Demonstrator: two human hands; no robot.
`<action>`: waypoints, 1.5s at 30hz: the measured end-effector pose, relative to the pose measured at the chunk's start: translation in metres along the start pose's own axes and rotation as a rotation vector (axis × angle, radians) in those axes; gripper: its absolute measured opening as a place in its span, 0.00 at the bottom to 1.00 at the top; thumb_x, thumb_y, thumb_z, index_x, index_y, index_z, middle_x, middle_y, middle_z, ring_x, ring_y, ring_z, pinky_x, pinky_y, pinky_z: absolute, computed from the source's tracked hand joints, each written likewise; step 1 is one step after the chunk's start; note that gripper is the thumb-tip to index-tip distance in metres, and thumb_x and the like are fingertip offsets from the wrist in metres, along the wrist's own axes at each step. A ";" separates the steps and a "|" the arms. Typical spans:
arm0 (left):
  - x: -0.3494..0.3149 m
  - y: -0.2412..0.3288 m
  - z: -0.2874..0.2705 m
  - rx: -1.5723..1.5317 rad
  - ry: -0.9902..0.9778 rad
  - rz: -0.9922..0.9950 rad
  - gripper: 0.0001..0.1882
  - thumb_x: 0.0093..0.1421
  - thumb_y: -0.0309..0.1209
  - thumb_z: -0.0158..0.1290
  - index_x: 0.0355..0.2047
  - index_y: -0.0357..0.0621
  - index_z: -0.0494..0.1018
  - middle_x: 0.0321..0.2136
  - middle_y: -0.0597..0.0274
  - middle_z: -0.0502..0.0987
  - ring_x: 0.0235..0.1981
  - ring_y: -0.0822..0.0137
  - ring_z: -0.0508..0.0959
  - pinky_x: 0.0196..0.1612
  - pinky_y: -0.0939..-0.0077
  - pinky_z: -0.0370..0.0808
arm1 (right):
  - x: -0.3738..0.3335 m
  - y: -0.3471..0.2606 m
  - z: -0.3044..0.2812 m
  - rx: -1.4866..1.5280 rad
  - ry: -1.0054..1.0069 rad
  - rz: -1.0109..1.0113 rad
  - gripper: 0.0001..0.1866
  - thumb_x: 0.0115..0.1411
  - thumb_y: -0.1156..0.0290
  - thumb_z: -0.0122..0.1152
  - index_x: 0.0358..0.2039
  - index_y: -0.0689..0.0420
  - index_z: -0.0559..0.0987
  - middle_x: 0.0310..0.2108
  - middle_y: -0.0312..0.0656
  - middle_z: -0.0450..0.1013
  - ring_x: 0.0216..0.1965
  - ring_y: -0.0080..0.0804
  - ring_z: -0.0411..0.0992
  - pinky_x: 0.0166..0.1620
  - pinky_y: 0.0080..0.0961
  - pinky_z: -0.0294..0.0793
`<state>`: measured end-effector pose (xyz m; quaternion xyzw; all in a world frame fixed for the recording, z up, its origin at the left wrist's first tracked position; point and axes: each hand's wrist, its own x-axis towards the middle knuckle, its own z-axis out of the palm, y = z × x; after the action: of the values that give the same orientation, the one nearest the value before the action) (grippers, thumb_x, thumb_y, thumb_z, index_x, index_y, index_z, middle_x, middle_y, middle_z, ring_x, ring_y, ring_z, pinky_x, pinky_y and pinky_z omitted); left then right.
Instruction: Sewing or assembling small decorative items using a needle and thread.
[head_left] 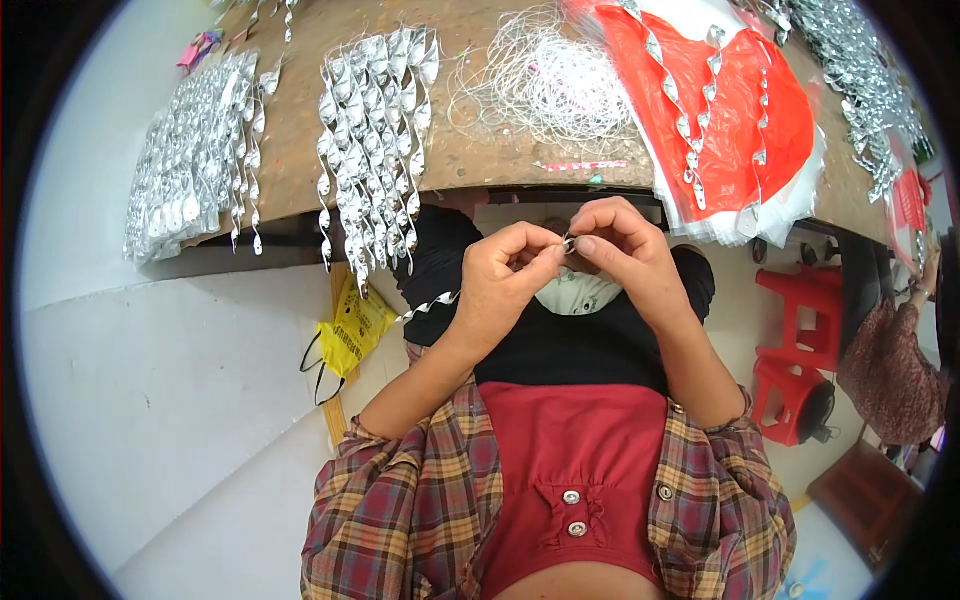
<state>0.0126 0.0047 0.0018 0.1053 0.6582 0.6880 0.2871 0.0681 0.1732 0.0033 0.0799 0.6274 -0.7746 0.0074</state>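
My left hand (508,278) is closed in a pinch, and a twisted silver strip (430,306) trails out below its wrist side. Opposite it, my right hand (638,258) is also pinched, its thumb and fingertips meeting those of the left. Between the fingertips shows a small shiny metal piece (569,243), which looks like a ring or the strip's end; which one I cannot tell. Both hands are held over my lap, just off the table's front edge. The part of the strip inside my left palm is hidden.
On the brown table (470,170) lie hanging silver spirals (372,140), bagged spirals (190,150), a tangle of thin white wire (555,85) and a red plastic sheet (740,110) with strips on it. A yellow bag (352,330) is below left. Red stools (800,320) and another person's patterned sleeve (885,360) are right.
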 end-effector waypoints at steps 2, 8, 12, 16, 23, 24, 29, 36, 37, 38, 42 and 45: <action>0.000 -0.004 -0.001 0.230 0.019 0.153 0.04 0.56 0.24 0.53 0.31 0.35 0.75 0.26 0.66 0.76 0.26 0.79 0.74 0.31 0.85 0.70 | 0.001 -0.002 0.001 -0.198 0.019 -0.107 0.05 0.54 0.76 0.58 0.32 0.61 0.75 0.37 0.37 0.68 0.39 0.22 0.67 0.44 0.20 0.66; 0.000 -0.001 0.004 0.396 0.106 0.343 0.03 0.53 0.22 0.53 0.28 0.34 0.74 0.24 0.62 0.76 0.22 0.76 0.74 0.26 0.84 0.70 | 0.001 -0.008 0.009 -0.689 0.058 -0.414 0.04 0.51 0.77 0.59 0.29 0.60 0.76 0.38 0.43 0.69 0.40 0.31 0.69 0.42 0.24 0.68; -0.001 0.007 -0.001 -0.103 -0.061 -0.038 0.05 0.57 0.26 0.52 0.32 0.37 0.74 0.24 0.65 0.76 0.23 0.78 0.72 0.30 0.87 0.69 | -0.001 -0.008 0.010 -0.643 0.086 -0.452 0.04 0.50 0.77 0.59 0.29 0.60 0.77 0.37 0.43 0.70 0.39 0.32 0.70 0.42 0.24 0.68; 0.000 0.004 -0.010 -0.423 -0.155 -0.246 0.06 0.58 0.28 0.52 0.33 0.39 0.73 0.25 0.64 0.77 0.24 0.79 0.73 0.30 0.88 0.69 | -0.002 -0.011 0.008 -0.711 0.053 -0.543 0.05 0.50 0.79 0.60 0.29 0.60 0.78 0.34 0.41 0.72 0.38 0.32 0.70 0.41 0.23 0.68; -0.002 0.010 -0.007 -0.378 -0.150 -0.174 0.05 0.57 0.27 0.53 0.32 0.39 0.73 0.25 0.64 0.76 0.24 0.80 0.72 0.29 0.90 0.68 | -0.003 0.000 0.001 -0.490 0.116 -0.375 0.07 0.49 0.80 0.62 0.31 0.59 0.78 0.32 0.40 0.74 0.34 0.30 0.71 0.39 0.23 0.68; -0.002 0.010 -0.007 -0.378 -0.150 -0.174 0.05 0.57 0.27 0.53 0.32 0.39 0.73 0.25 0.64 0.76 0.24 0.80 0.72 0.29 0.90 0.68 | -0.003 -0.001 0.002 -0.568 0.089 -0.403 0.07 0.49 0.80 0.62 0.30 0.59 0.78 0.31 0.39 0.74 0.33 0.29 0.71 0.38 0.23 0.67; -0.001 0.006 -0.004 -0.232 -0.072 -0.042 0.05 0.58 0.27 0.52 0.31 0.38 0.73 0.25 0.64 0.76 0.25 0.81 0.71 0.30 0.89 0.68 | -0.003 0.000 0.006 -0.679 0.106 -0.552 0.06 0.49 0.75 0.63 0.29 0.54 0.78 0.26 0.35 0.75 0.27 0.28 0.71 0.33 0.24 0.62; -0.003 0.007 -0.001 -0.168 -0.070 -0.047 0.06 0.58 0.28 0.52 0.33 0.37 0.73 0.25 0.64 0.76 0.24 0.80 0.71 0.31 0.88 0.68 | -0.003 -0.006 0.006 -0.880 0.097 -0.625 0.04 0.51 0.80 0.58 0.28 0.57 0.75 0.26 0.34 0.73 0.26 0.28 0.69 0.35 0.22 0.63; -0.004 0.006 -0.001 -0.210 -0.093 -0.085 0.06 0.58 0.28 0.53 0.33 0.38 0.74 0.24 0.65 0.75 0.24 0.81 0.71 0.29 0.89 0.67 | -0.002 -0.006 0.006 -0.914 0.100 -0.642 0.04 0.52 0.81 0.57 0.29 0.57 0.74 0.26 0.35 0.72 0.26 0.29 0.68 0.35 0.22 0.64; -0.004 0.006 -0.001 -0.252 -0.121 -0.124 0.07 0.58 0.29 0.53 0.33 0.38 0.74 0.24 0.66 0.75 0.23 0.82 0.70 0.28 0.90 0.66 | -0.002 -0.005 0.005 -0.917 0.103 -0.641 0.04 0.52 0.81 0.57 0.29 0.57 0.74 0.26 0.35 0.72 0.26 0.29 0.68 0.35 0.22 0.64; -0.007 0.013 -0.004 -0.158 -0.109 -0.147 0.07 0.57 0.30 0.54 0.34 0.39 0.74 0.22 0.68 0.74 0.20 0.84 0.68 0.23 0.92 0.62 | -0.004 -0.001 -0.003 -0.793 0.174 -0.541 0.04 0.56 0.80 0.53 0.32 0.60 0.72 0.29 0.40 0.70 0.26 0.27 0.67 0.33 0.20 0.66; -0.006 0.015 -0.004 -0.166 -0.118 -0.142 0.08 0.56 0.30 0.55 0.34 0.40 0.74 0.20 0.70 0.73 0.17 0.85 0.65 0.20 0.93 0.59 | -0.005 0.000 -0.004 -0.735 0.141 -0.481 0.05 0.57 0.80 0.52 0.35 0.60 0.72 0.31 0.39 0.70 0.27 0.23 0.67 0.31 0.18 0.67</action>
<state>0.0115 -0.0019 0.0175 0.0747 0.5868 0.7107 0.3808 0.0741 0.1770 0.0029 -0.0236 0.8608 -0.4724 -0.1876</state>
